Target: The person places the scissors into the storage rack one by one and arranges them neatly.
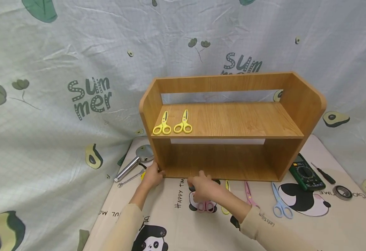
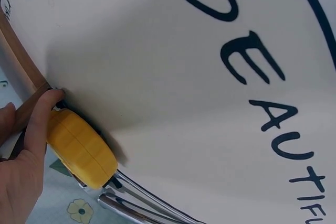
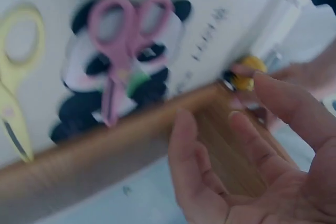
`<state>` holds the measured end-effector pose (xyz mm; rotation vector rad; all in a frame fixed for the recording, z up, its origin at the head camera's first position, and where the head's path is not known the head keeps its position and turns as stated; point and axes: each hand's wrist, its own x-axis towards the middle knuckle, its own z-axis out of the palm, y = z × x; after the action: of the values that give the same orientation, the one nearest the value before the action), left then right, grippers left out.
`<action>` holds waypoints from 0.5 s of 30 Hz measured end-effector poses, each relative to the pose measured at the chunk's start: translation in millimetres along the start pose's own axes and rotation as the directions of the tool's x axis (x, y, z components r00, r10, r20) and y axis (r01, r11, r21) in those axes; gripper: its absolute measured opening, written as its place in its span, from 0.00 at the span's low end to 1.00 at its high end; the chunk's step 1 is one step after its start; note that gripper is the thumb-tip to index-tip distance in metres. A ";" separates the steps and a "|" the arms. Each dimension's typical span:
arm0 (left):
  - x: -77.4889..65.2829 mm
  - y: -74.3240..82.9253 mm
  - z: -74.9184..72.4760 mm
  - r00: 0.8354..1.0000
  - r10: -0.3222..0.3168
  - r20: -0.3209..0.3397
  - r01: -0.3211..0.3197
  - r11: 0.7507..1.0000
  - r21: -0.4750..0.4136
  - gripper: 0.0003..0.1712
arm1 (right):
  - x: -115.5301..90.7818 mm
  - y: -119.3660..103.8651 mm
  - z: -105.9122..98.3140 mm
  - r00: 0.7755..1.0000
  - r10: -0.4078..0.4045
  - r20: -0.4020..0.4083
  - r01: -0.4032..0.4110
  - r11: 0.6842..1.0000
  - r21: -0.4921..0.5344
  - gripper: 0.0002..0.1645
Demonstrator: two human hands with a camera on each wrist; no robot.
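A wooden two-tier shelf (image 1: 233, 120) stands at the back of the table. My left hand (image 1: 153, 176) grips its lower left corner, the side panel between thumb and index finger, beside a yellow tape measure (image 2: 81, 148). My right hand (image 3: 252, 177) is at the lower board's front edge, fingers loosely bent and holding nothing. Under it, partly hidden in the head view, lie pink scissors (image 3: 123, 69). Yellow scissors (image 1: 227, 188), another pink pair (image 1: 249, 195) and blue scissors (image 1: 278, 201) lie to the right. Two yellow scissors, one (image 1: 164, 120) left of the other (image 1: 184, 119), rest on the upper tier.
A chrome shower head (image 1: 129, 170) and a wrench (image 1: 131, 179) lie left of the shelf. Along the right are a green multimeter (image 1: 306, 174), a screwdriver (image 1: 327, 177) and a roll of black tape (image 1: 337, 190). A printed curtain (image 1: 107, 52) hangs close behind.
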<state>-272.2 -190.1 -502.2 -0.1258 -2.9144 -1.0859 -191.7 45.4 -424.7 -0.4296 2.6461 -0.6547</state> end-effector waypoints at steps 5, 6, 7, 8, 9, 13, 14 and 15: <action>-0.3 0.7 1.2 1.000 -0.004 0.007 0.004 1.000 -0.017 0.26 | 2.6 15.6 20.5 0.996 0.086 0.016 -0.086 0.996 -0.010 0.23; 0.1 1.1 0.9 1.000 -0.009 0.010 0.009 1.000 -0.018 0.26 | 3.3 18.3 24.0 0.996 0.088 0.015 -0.088 0.996 -0.010 0.21; 0.4 1.5 0.4 1.000 -0.013 0.014 0.014 1.000 -0.019 0.27 | 4.3 21.1 27.7 0.996 0.087 0.010 -0.086 0.996 -0.011 0.20; 0.8 1.8 -0.1 1.000 -0.017 0.016 0.017 1.000 -0.019 0.27 | 5.3 23.5 31.2 0.996 0.085 0.006 -0.085 0.996 -0.014 0.20; 1.2 1.9 -0.5 1.000 -0.018 0.016 0.018 1.000 -0.014 0.27 | 6.0 25.8 34.9 0.997 0.082 -0.001 -0.082 0.996 -0.017 0.19; 2.0 1.9 -0.8 0.999 -0.028 0.022 0.028 1.000 -0.012 0.27 | 8.8 31.1 47.3 0.996 0.083 -0.026 -0.084 0.996 -0.029 0.20; 1.3 2.2 -0.7 0.999 -0.029 0.023 0.029 1.000 -0.012 0.27 | 9.2 31.6 49.1 0.996 0.082 -0.036 -0.084 0.996 -0.036 0.20; 0.6 2.5 -0.4 0.999 -0.026 0.023 0.026 1.000 -0.010 0.26 | 9.6 32.0 50.6 0.996 0.083 -0.044 -0.085 0.996 -0.039 0.20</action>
<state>-272.6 -188.4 -500.3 -0.1013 -2.9394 -1.1106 -184.8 49.6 -484.8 -0.3168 2.7053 -0.5903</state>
